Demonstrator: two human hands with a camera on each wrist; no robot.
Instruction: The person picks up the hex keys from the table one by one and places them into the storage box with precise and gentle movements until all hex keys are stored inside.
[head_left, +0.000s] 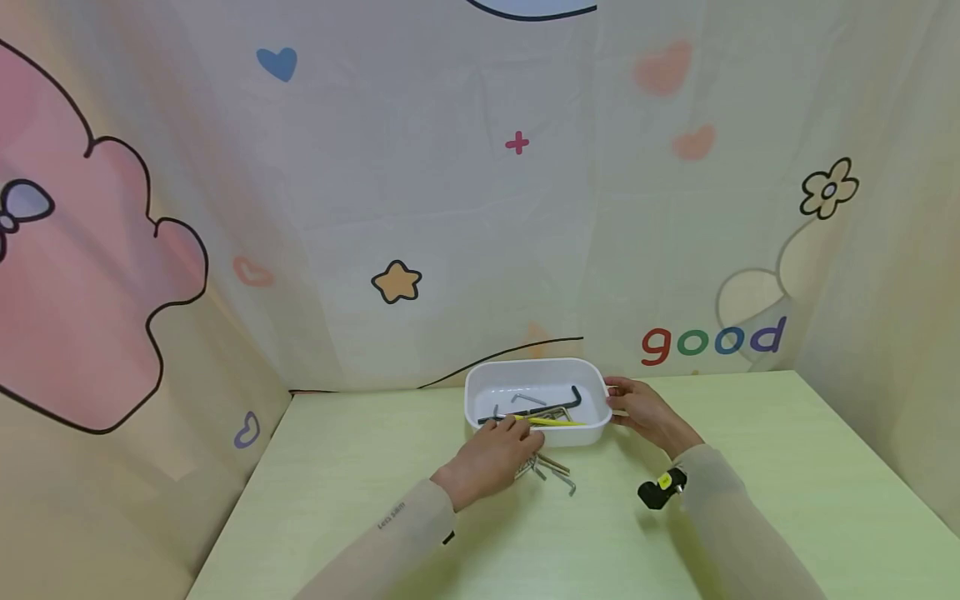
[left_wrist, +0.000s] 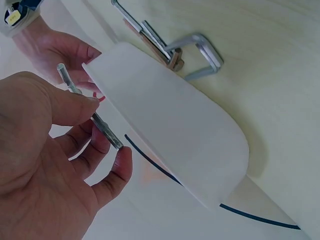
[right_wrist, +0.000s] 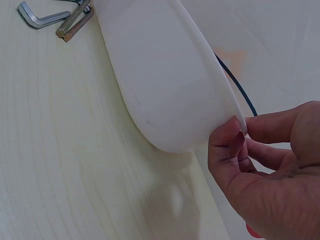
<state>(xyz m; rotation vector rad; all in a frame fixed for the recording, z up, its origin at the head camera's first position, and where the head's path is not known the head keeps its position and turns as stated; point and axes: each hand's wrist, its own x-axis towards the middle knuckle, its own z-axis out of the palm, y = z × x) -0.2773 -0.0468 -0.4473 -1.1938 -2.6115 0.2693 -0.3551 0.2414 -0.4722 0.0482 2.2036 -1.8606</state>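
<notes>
A white plastic tub (head_left: 579, 436) stands near the back of the table. My right hand (head_left: 648, 414) pinches its right end by the rim, thumb and fingers on either side in the right wrist view. Above the front rim, my left hand (head_left: 489, 457) holds a metal hex key (left_wrist: 106, 131) between thumb and fingers; part of it is hidden behind the thumb. Inside the tub lie a large black hex key (head_left: 577, 400), a slim yellow piece (head_left: 551, 422) and several silver hex keys. More hex keys (head_left: 562, 481) lie loose on the table before the tub, partly behind the left hand.
The pale wooden table (head_left: 750, 467) meets a printed fabric backdrop (head_left: 480, 208) right behind the tub. Fabric also hangs along the left and right sides. A black device (head_left: 660, 490) is strapped at the right wrist.
</notes>
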